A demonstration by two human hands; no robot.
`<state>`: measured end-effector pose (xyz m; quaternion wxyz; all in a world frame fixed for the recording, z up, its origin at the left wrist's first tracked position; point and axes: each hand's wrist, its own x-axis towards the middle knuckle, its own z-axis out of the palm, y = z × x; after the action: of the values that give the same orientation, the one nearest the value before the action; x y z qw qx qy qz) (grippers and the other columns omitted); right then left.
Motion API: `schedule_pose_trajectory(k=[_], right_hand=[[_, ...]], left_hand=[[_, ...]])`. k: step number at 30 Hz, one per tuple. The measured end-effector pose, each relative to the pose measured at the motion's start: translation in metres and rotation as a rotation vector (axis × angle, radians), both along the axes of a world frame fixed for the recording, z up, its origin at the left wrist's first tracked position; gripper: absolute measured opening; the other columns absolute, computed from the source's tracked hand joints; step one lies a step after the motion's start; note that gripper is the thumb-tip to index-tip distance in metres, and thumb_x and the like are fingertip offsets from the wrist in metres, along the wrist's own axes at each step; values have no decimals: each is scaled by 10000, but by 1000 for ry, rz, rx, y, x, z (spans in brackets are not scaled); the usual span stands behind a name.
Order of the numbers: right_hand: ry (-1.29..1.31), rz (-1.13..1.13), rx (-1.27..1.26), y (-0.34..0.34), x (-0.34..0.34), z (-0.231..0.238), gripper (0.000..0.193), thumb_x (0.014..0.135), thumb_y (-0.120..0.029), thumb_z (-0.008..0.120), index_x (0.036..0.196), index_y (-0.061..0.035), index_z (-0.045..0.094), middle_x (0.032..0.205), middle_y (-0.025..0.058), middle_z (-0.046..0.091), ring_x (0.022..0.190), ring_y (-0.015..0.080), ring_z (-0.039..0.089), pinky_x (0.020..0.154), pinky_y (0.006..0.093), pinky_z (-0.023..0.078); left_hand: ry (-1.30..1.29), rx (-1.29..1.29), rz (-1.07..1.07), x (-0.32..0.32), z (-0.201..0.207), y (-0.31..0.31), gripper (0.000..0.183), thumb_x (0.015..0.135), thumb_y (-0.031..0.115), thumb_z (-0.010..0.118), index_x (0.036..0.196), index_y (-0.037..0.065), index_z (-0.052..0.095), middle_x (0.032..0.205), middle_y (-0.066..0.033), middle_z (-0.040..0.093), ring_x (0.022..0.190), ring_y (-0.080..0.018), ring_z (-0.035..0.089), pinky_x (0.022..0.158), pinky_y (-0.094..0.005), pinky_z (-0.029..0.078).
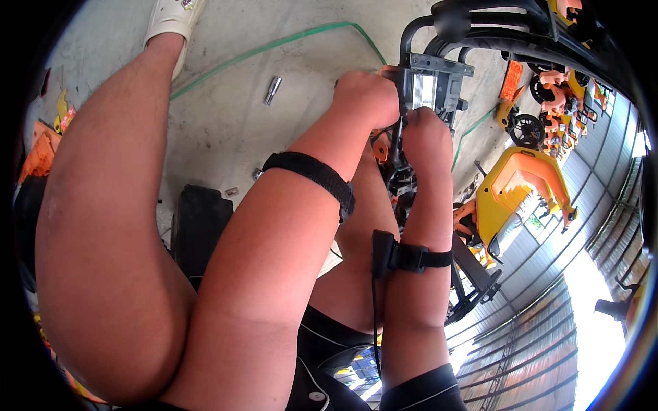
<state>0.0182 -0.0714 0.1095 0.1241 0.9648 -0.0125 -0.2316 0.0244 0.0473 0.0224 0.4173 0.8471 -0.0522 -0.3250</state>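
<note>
My left hand is a closed fist against the left side of a grey plastic housing mounted on a black tubular frame. A bit of orange shows just beyond its knuckles. Whatever sits inside that fist is hidden. At the lower edge of the same housing, my right hand has its fingers curled in close to a pale, shiny panel. Its grip is also hidden from view. Below the hands, dark parts and wiring of the vehicle show between my forearms.
On the concrete floor to the left lie a chrome socket, a smaller metal piece and a black box-like object. A green strap runs across the floor. Yellow scooter bodywork and parked scooters stand at the right.
</note>
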Motion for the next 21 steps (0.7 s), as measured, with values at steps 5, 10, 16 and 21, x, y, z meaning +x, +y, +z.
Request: schedule_pose_trajectory(k=[5, 10, 16, 21], right_hand=[[-35, 21, -17, -4, -2, -3, 307, 1031, -263, 547, 946, -2, 685, 902, 260, 731, 889, 456, 711, 787, 539, 553], [-37, -22, 6, -7, -3, -6, 331, 1035, -299, 530, 982, -13, 687, 963, 275, 710, 967, 496, 664, 832, 560, 518], [-73, -38, 64, -8, -4, -8, 334, 1032, -298, 541, 971, -11, 700, 939, 284, 708, 943, 501, 668, 820, 558, 520], [-140, 73, 119, -17, -6, -11, 299, 1021, -239, 571, 869, -4, 678, 835, 267, 714, 816, 467, 705, 737, 539, 563]], left_hand=[[-32, -14, 30, -1, -1, -2, 230, 911, 309, 657, 995, 155, 806, 1008, -79, 787, 971, -276, 750, 818, -428, 576], [9, -19, 51, -2, 1, 0, 219, 908, 304, 661, 989, 155, 799, 981, -73, 786, 953, -276, 751, 809, -430, 574], [-58, -9, 65, -5, -5, -3, 214, 916, 306, 671, 961, 149, 808, 951, -79, 784, 948, -277, 751, 804, -429, 572], [-25, -6, 34, -3, 1, -2, 208, 859, 241, 667, 979, 149, 809, 988, -65, 789, 961, -258, 757, 795, -420, 583]])
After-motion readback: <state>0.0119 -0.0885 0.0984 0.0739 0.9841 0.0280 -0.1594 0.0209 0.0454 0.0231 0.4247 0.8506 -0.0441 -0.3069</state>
